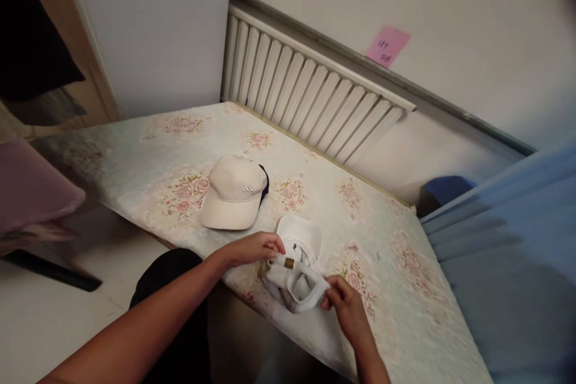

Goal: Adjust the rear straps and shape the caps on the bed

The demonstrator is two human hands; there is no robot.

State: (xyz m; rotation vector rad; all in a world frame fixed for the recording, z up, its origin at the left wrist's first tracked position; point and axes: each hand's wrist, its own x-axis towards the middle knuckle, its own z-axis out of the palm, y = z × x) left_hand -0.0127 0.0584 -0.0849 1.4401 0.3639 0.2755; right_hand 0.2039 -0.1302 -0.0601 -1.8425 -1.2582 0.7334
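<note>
A white baseball cap [299, 229] lies near the front edge of the table, its brim pointing away from me and its back opening and strap with a brass-coloured buckle facing me. My left hand [257, 248] pinches the strap end of this cap on its left side. On the other side, my right hand [344, 305] grips the cap's rim between thumb and fingers. Just beyond my left hand rests a cream baseball cap [234, 183] with a small logo, brim towards me. Something dark blue shows behind it, mostly hidden.
A floral cloth [310, 156] covers the table. Along the wall runs a white radiator [288, 78], with a pink note [387, 46] above it. Blue curtain [508, 252] hangs at the right, beside a dark blue object [443, 191]. A pink-covered seat [36, 186] stands at the left.
</note>
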